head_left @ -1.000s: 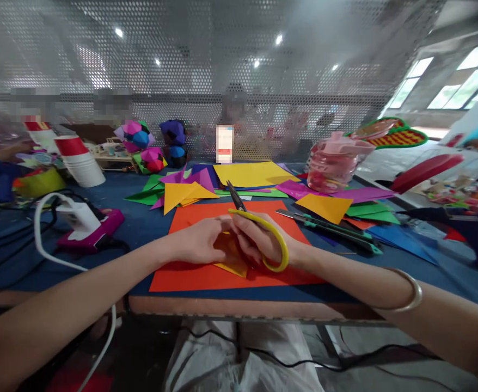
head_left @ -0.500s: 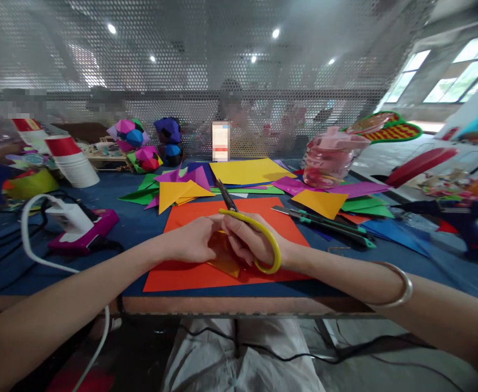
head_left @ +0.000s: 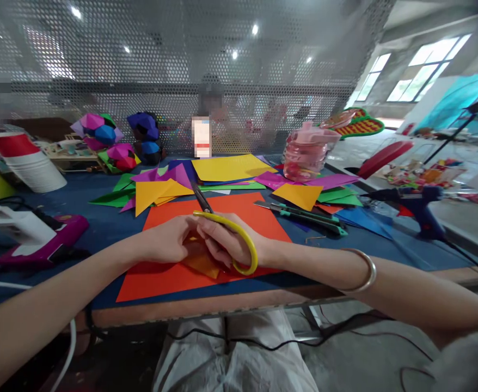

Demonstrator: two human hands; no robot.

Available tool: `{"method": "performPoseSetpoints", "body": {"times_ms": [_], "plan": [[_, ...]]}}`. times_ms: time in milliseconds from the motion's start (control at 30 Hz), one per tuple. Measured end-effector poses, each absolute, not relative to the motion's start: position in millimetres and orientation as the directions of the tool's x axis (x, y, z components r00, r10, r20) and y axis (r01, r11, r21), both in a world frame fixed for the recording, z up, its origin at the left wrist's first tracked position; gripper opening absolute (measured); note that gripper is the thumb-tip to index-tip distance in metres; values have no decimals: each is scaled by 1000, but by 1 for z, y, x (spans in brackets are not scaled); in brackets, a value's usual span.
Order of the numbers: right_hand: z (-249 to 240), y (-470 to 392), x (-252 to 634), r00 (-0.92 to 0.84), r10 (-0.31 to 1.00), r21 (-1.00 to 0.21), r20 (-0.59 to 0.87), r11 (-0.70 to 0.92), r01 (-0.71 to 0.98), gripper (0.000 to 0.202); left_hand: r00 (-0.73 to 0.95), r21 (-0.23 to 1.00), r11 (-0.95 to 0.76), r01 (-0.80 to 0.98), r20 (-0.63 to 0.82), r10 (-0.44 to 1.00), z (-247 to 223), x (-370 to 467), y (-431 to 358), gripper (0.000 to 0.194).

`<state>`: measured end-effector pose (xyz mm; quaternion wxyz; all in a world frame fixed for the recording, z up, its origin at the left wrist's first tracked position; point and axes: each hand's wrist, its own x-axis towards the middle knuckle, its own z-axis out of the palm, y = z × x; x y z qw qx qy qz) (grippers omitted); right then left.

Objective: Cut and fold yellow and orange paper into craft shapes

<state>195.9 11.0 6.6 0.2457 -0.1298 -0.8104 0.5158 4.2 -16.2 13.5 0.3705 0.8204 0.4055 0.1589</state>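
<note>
Over a red-orange paper sheet [head_left: 141, 283], my hands meet close together. My left hand [head_left: 166, 238] is closed, its fingers pinching a small folded yellow-orange piece of paper [head_left: 202, 265]. Yellow-handled scissors [head_left: 250, 242] hang in my right hand [head_left: 228, 237], the handle looped round the hand and the dark blades pointing away from me. The fingers of that hand are curled against the same folded piece, partly hiding it. A green utility knife [head_left: 308, 215] lies right of the sheet.
Coloured paper pieces and a yellow sheet [head_left: 233, 167] lie behind. A glue gun [head_left: 416, 209] and pink bottle [head_left: 304, 155] stand right. Stacked paper cups [head_left: 38, 169], a purple power strip [head_left: 73, 231] and faceted paper balls [head_left: 100, 130] are left. The table edge [head_left: 157, 309] is near me.
The camera view has turned to the right, so everything sits further left in the picture. My hands keep nearly the same grip on the folded paper and scissors.
</note>
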Motion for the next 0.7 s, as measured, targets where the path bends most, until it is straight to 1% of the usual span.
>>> {"method": "performPoseSetpoints", "body": {"times_ms": [133,400,567,700], "plan": [[6,4,195,-867,433,-902,248,429,-43,59,610,692,-425,583,-28,792,16,2,-17,18],[7,3,193,-865,438,-910,246,411,-50,65,619,666,-446,598,-30,785,19,3,-20,17],[8,1,193,-865,426,-912,265,402,-81,61,617,658,-463,594,-4,787,15,1,-17,20],[7,-1,188,-886,378,-884,269,462,-72,67,641,658,-504,559,42,766,15,3,-15,28]]}}
